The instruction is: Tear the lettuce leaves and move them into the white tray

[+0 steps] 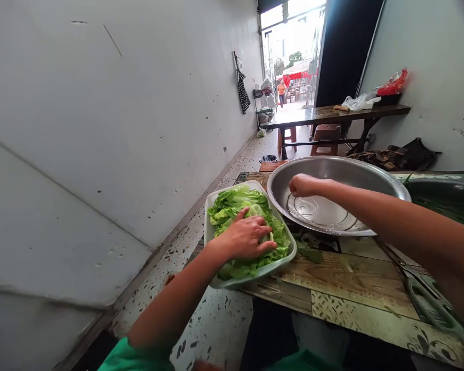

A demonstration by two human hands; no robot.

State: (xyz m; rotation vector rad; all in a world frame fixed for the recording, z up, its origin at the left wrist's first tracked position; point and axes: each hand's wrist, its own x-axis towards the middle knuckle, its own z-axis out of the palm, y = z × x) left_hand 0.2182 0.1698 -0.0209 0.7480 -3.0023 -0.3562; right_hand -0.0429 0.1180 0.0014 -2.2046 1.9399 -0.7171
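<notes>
Fresh green lettuce leaves fill a pale rectangular plastic tray, which sits at the near-left edge of the patchwork-printed surface. The left hand lies palm down on the leaves, its grip apart, with the fingers spread across them. At two o'clock from the tray stands a wide stainless-steel basin, its bottom wet. Over its nine o'clock side hangs the right hand, its grip curled together like a fist; whether anything is inside, I cannot tell. A loose leaf scrap lies at the basin's seven o'clock, and green-handled scissors lie between its four and five o'clock.
</notes>
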